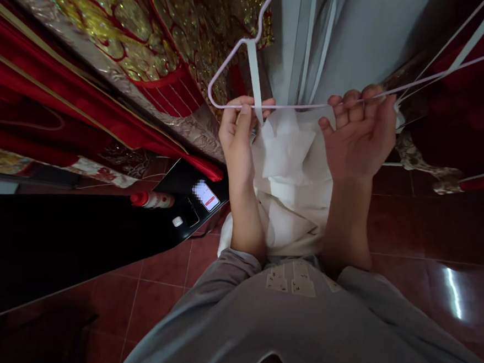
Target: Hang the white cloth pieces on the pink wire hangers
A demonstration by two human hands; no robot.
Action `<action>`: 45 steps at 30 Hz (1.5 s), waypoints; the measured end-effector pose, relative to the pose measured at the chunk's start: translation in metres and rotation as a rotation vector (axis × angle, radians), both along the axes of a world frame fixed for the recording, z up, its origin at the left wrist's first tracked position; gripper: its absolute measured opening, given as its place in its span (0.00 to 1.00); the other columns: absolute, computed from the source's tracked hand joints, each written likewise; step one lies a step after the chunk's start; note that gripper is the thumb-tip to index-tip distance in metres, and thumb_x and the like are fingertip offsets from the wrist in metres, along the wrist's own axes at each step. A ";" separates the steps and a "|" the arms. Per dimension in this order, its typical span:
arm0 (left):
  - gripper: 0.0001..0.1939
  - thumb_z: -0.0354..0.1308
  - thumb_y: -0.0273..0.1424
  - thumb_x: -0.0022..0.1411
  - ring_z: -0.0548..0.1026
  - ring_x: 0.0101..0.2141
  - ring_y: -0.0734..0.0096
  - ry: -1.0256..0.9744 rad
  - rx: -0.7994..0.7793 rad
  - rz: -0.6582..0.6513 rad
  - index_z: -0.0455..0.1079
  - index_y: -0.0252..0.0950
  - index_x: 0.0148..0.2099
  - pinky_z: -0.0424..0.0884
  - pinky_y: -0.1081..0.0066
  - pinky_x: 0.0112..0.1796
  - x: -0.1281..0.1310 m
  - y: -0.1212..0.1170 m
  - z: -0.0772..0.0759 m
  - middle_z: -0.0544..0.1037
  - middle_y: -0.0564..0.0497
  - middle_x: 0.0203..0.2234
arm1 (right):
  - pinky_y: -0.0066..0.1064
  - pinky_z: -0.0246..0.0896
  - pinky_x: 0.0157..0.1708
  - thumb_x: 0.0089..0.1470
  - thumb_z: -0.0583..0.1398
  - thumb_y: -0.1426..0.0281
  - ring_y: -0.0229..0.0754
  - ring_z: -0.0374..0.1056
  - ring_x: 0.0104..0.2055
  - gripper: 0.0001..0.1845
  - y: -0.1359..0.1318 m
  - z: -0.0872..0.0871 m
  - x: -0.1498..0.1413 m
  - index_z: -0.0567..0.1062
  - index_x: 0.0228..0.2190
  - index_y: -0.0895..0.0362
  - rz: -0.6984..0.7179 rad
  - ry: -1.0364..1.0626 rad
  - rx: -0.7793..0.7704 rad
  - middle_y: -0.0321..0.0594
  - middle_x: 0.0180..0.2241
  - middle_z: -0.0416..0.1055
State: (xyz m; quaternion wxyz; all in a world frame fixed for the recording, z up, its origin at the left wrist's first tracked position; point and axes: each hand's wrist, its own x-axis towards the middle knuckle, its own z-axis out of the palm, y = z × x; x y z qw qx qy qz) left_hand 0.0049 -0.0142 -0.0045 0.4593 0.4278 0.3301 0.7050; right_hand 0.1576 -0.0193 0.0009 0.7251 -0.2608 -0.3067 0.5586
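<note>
A thin pale pink wire hanger [234, 54] is held up in front of me, its hook curling upward. A white garment [292, 174] hangs from its lower bar and drapes down between my forearms. My left hand [239, 131] is closed on the hanger bar and a white strap near the hanger's left shoulder. Fingers of my right hand [359, 131] curl over the bar farther right, pinching it together with the cloth's edge.
Red and gold embroidered fabric [110, 45] hangs at left. A black glossy table [55, 240] carries a phone [207, 195], a small white item [177, 221] and a red-capped bottle [152, 199]. More hanger wires [462, 47] cross at upper right. Red floor tiles [429, 233] lie below.
</note>
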 end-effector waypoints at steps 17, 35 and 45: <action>0.07 0.56 0.36 0.67 0.76 0.39 0.51 -0.032 -0.206 -0.075 0.75 0.44 0.41 0.70 0.63 0.28 -0.017 -0.020 0.054 0.77 0.46 0.40 | 0.27 0.66 0.35 0.54 0.54 0.52 0.34 0.65 0.44 0.17 0.005 -0.006 0.009 0.60 0.32 0.53 0.030 -0.059 0.013 0.35 0.35 0.63; 0.13 0.45 0.33 0.73 0.71 0.40 0.60 -0.071 -0.155 0.034 0.72 0.41 0.45 0.66 0.65 0.30 -0.028 0.004 0.001 0.76 0.51 0.44 | 0.25 0.63 0.36 0.56 0.53 0.56 0.33 0.63 0.46 0.14 0.001 0.001 0.000 0.59 0.33 0.54 0.089 0.023 0.024 0.34 0.35 0.64; 0.13 0.46 0.32 0.74 0.70 0.32 0.65 -0.136 -0.119 -0.127 0.70 0.39 0.39 0.59 0.67 0.24 0.005 -0.006 0.012 0.77 0.48 0.37 | 0.28 0.66 0.43 0.55 0.53 0.52 0.34 0.66 0.46 0.16 0.003 0.000 0.005 0.63 0.36 0.51 0.093 -0.042 0.004 0.32 0.38 0.68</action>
